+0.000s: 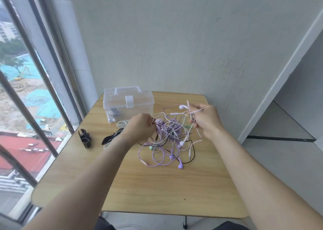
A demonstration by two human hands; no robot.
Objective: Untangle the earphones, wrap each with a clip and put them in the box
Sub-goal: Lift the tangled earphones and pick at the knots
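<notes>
A knotted heap of thin purple, white, pink and black earphone cords (167,135) lies at the middle of a pale wood-grain tabletop (157,186). The left hand (139,126) pinches dark strands at the heap's left edge. The right hand (205,119), raised, curls its fingers round a pale pink cord with a white earbud (182,106). Behind stands a clear, latched plastic box (128,103) holding one wrapped set. Black curved clips (85,138) lie at the left.
</notes>
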